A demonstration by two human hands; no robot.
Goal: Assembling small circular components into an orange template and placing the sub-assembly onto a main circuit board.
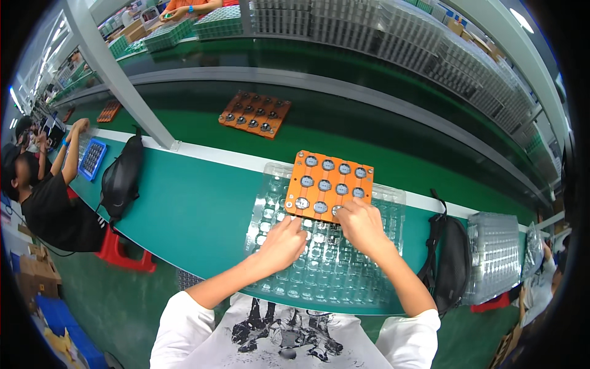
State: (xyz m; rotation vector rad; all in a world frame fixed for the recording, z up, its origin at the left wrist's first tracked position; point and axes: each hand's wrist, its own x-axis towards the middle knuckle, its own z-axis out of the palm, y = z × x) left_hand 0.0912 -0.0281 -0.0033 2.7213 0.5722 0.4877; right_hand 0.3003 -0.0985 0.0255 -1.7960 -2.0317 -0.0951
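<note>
An orange plate (pixel 332 176) carries rows of round silver parts (pixel 325 185) in its recesses. It rests over the far edge of a clear plastic blister tray (pixel 319 270), which has many pockets, some with small shiny pieces. My right hand (pixel 362 227) is closed at the plate's near right corner, its fingertips pinching at a round silver part (pixel 337 210) there. Just below the plate's near left edge, my left hand (pixel 284 243) is over the tray with its fingers curled together. Whatever those fingers hold is hidden.
Beyond the white rail, another orange plate (pixel 255 114) with parts lies on a green conveyor belt (pixel 196 111). Black bags (pixel 123 175) (pixel 452 261) flank the workspace. Stacked clear trays (pixel 493 255) stand at right. A co-worker (pixel 55 203) sits at left by a blue tray (pixel 93 159).
</note>
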